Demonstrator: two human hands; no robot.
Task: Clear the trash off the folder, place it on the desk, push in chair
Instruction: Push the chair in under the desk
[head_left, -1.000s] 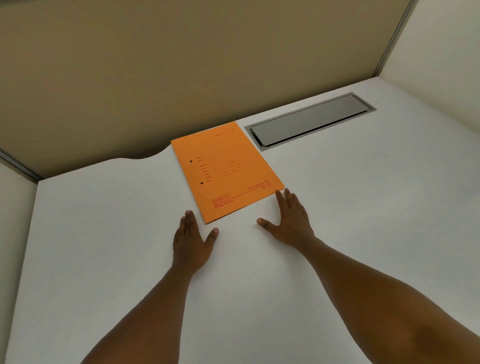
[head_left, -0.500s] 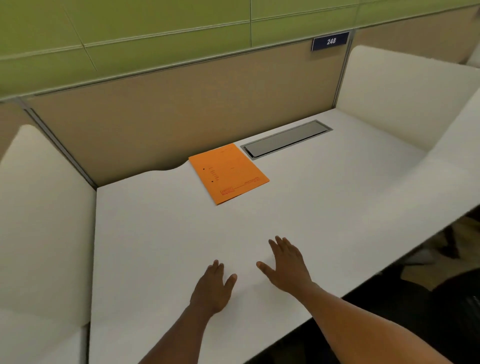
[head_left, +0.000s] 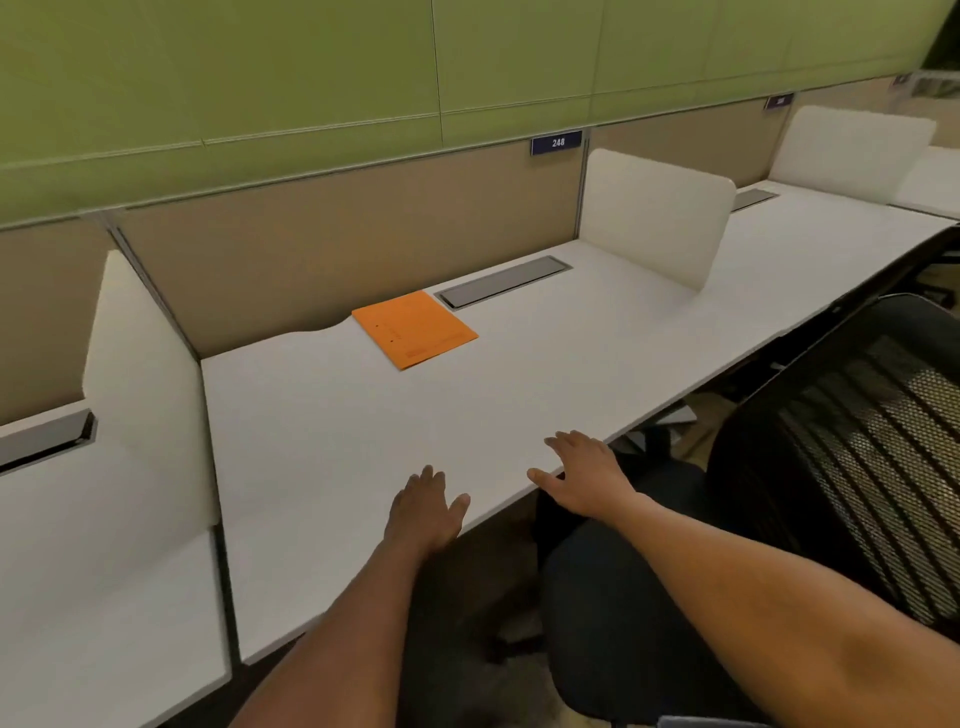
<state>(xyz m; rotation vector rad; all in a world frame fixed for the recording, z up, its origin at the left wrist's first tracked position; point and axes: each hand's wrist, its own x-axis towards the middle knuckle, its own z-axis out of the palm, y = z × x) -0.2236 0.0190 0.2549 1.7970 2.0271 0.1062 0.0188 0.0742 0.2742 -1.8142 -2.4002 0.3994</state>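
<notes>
We are looking along a long white counter (head_left: 337, 441) split into bays by white dividers (head_left: 655, 215). Behind the counter, a tan partition (head_left: 337, 249) is standing under a green wall (head_left: 311, 78), carrying a blue sign reading 248 (head_left: 557, 142). Grey cable hatches (head_left: 503, 281) are sitting flush in the counter's back edge.

White desk (head_left: 519, 364), orange folder (head_left: 414, 329) flat near its back edge
</notes>
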